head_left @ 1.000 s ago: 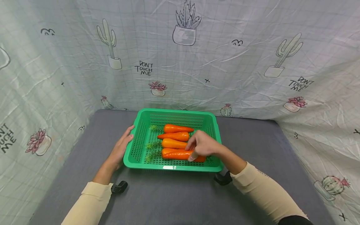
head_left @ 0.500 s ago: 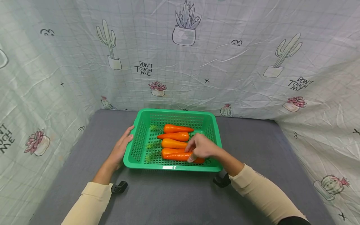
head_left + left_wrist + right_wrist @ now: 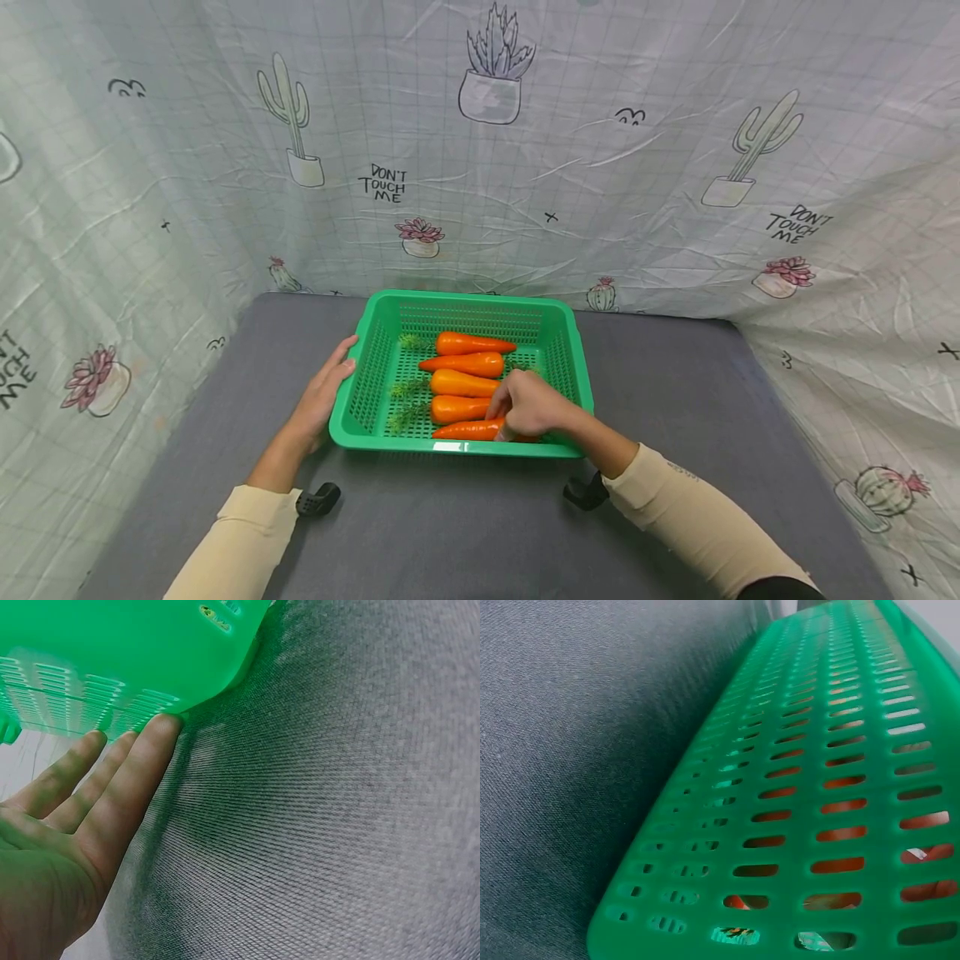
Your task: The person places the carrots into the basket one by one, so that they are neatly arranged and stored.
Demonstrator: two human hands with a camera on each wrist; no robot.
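A green plastic basket (image 3: 420,446) with slotted walls sits on the grey table. Several orange carrots lie crosswise inside it in a row, front to back. My right hand (image 3: 531,407) reaches over the front right of the basket and grips the frontmost carrot (image 3: 467,430) from above, covering its thick end. Just behind it lies another carrot (image 3: 456,409), overlapped by my fingers. My left hand (image 3: 321,407) is at the basket's left side. In the left wrist view its straight fingers (image 3: 127,776) touch the lower part of the slotted wall (image 3: 82,690).
Further back in the basket lie more carrots (image 3: 476,343), some with green leafy tops (image 3: 408,389). A pale cloth (image 3: 570,167) printed with cacti hangs around the back and sides of the grey table (image 3: 450,533).
My right hand has moved the front carrot toward the basket's front wall, off the carrot behind it, which now shows more. The left hand and basket stay in place.
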